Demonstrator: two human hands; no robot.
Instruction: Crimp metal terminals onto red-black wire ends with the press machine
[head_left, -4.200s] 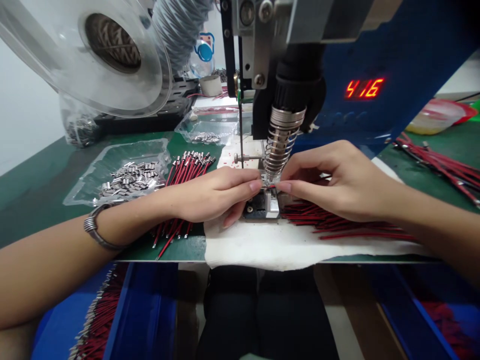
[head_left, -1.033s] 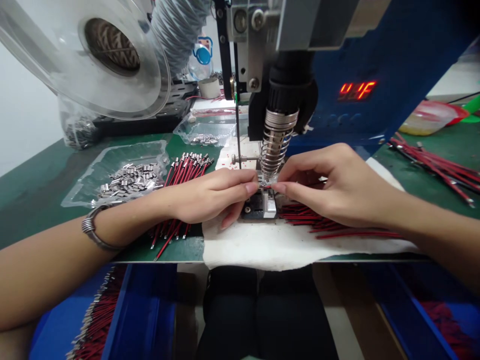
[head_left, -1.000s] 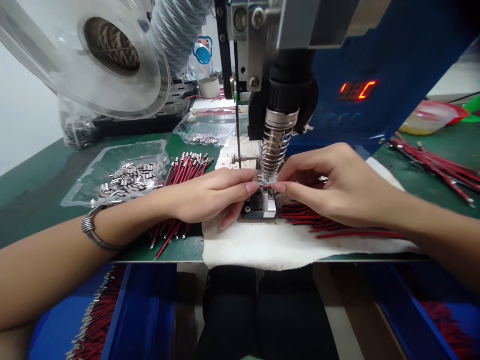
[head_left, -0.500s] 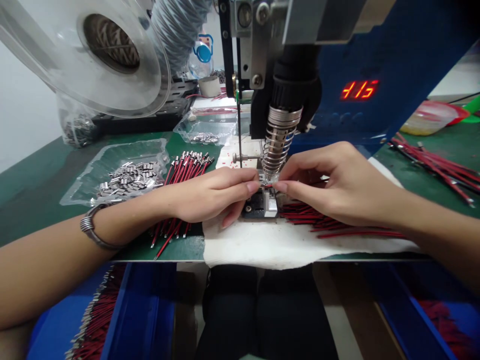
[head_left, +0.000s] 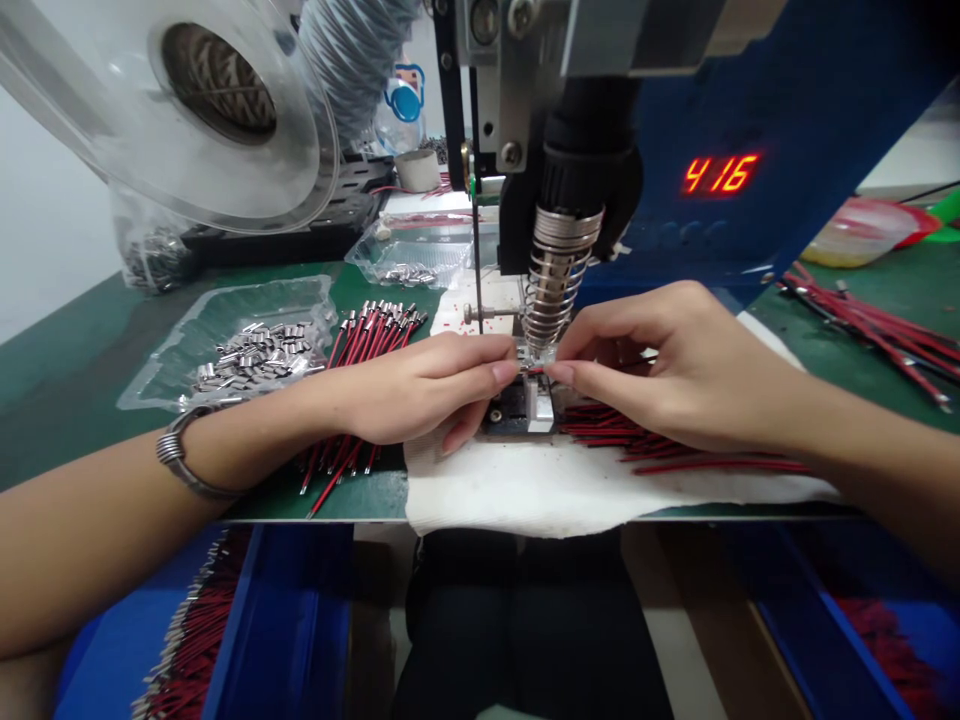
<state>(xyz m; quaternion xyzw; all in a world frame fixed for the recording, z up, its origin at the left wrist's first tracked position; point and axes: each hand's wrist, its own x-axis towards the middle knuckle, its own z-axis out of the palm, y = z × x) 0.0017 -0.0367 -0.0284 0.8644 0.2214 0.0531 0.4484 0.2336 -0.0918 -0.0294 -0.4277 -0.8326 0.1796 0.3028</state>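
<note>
At the machine's small fixture (head_left: 517, 408), my left hand (head_left: 427, 388) is closed in a pinch. Its fingertips cover most of a small metal part (head_left: 527, 367). From the right, my right hand (head_left: 675, 365) pinches the end of a red wire (head_left: 537, 371), with thumb and forefinger close to the left fingertips. The spring-wrapped tip (head_left: 559, 275) of the machine comes down right above the spot where both hands meet. Under my right hand lies a bundle of red and black wires (head_left: 600, 428) on a white cloth (head_left: 510, 490).
Left of the fixture are wires with metal ends (head_left: 375, 335) and a clear tray (head_left: 142, 385) of small metal parts. A large clear spool (head_left: 127, 110) overhangs the left side. The blue machine body (head_left: 675, 240) shows 416. More wires (head_left: 885, 335) lie right. Blue bins (head_left: 277, 610) sit below.
The red display has gone from a half-formed reading, apparently 415 or 416, to a clear 416. Both hands keep their places at the fixture; the view has shifted very slightly.
</note>
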